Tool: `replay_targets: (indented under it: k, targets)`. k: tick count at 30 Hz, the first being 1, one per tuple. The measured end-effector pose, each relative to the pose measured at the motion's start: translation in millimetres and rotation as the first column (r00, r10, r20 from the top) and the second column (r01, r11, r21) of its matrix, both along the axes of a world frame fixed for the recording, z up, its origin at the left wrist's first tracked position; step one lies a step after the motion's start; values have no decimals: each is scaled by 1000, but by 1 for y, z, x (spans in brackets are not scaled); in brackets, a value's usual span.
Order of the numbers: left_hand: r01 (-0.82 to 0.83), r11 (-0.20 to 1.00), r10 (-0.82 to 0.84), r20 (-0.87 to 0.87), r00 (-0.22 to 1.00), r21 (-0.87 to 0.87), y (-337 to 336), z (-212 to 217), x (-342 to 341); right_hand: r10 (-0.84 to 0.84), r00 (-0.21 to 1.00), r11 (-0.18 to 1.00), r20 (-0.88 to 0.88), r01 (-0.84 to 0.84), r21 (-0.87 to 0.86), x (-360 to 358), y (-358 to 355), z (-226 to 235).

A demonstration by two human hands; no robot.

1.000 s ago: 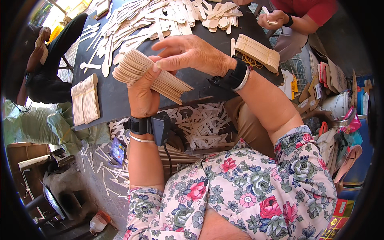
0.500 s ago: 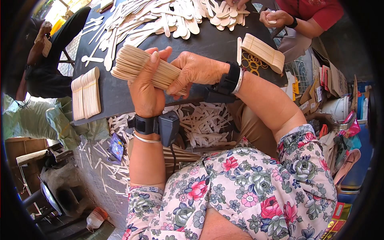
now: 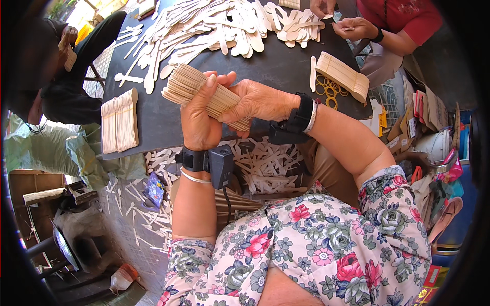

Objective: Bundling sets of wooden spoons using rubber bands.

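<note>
A thick bundle of wooden spoons (image 3: 191,86) is held at a slant above the near edge of the dark table (image 3: 168,127). My left hand (image 3: 203,115) is wrapped round its middle, thumb on top. My right hand (image 3: 255,104) grips its lower right end, fingers closed round it. Whether a band goes round this bundle is hidden by my hands. A large heap of loose wooden spoons (image 3: 204,25) spreads over the far side of the table.
Banded spoon bundles lie at the table's left (image 3: 120,121) and right (image 3: 343,76). Rubber bands (image 3: 329,91) and a single spoon (image 3: 313,74) lie by the right one. A co-worker's hands (image 3: 352,28) hold spoons at far right. Scattered spoons (image 3: 265,163) lie below the table's edge.
The view has shifted, moving the scene rightward in the picture. My hands and the bundle have come slightly right and nearer to me. The co-worker's hands have come closer together.
</note>
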State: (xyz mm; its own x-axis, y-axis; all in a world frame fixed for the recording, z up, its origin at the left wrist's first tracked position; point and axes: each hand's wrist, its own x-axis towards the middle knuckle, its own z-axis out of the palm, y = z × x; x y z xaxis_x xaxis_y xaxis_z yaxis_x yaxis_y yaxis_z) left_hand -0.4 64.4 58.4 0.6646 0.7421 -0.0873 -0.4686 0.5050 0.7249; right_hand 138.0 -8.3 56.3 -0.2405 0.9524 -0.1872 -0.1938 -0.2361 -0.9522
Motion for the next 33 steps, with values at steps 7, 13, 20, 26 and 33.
replay_targets:
  k: [7, 13, 20, 26, 33]
  targets:
    - [24, 995, -17, 77, 997, -94, 4, -7, 1, -50, 998, 998, 27, 51, -38, -6, -4, 9]
    - [39, 998, -33, 109, 994, -55, -1, 0, 4, -61, 992, 992, 107, 72, -100, -6, -7, 17]
    - [111, 991, -90, 262, 961, -70, 8, -18, 2, -62, 990, 996, 129, 69, -48, -10, -2, 8]
    - [-8, 998, 14, 86, 996, -63, 3, -11, 1, -17, 982, 998, 188, 30, -63, -6, -1, 14]
    - [23, 998, -12, 181, 983, -58, 9, -15, 2, -82, 962, 991, 260, 108, -85, -12, 2, 16]
